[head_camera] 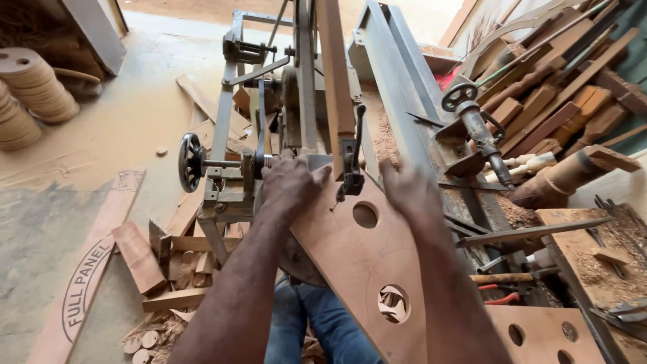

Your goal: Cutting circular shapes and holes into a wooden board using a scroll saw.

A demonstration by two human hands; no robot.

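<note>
Plywood, reddish-brown and cut with round holes, was what both hands pressed against: a flat board lying tilted across the person's lap and reaching up to the saw machine. The left hand lay on the board's upper left edge, fingers curled over it and gripping it right beside the machine's grey frame. The right hand rested flat on the board's upper right edge, fingers spread, pressing rather than clutching. Between the two hands a small black clamp fitting hung down onto the board, just above one round hole; a second hole lower down showed curled shavings through it.

A black handwheel stuck out on the machine's left side. Offcut blocks lay heaped on the floor beneath it, and stacks of wooden discs stood far off to the left. To the right ran a grey lathe bed, with turned wooden pieces and sawdust beside it.
</note>
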